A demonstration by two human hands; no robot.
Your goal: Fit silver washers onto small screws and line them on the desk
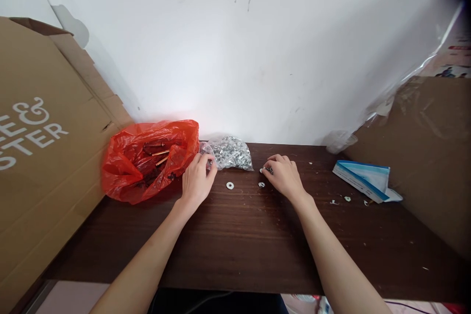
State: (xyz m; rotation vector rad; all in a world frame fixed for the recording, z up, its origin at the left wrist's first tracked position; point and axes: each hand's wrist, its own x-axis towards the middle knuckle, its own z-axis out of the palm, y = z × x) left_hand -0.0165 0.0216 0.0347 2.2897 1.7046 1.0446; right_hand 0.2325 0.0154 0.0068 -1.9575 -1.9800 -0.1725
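My left hand (197, 179) rests on the dark wooden table (250, 240), its fingertips pinching the edge of a clear plastic bag of small silver metal parts (231, 152). My right hand (283, 174) lies to the right of that bag, fingers curled around a small dark metal piece (269, 170) at its fingertips. A flat washer (230, 185) lies loose on the table between my hands. Another small silver part (261, 184) lies just left of my right hand.
A red plastic bag (149, 159) holding long bolts lies at the left. A large cardboard sheet (40, 147) leans at the far left, another (427, 147) at the right. A blue and white booklet (362, 180) lies right, with small scraps near it. A white wall stands behind.
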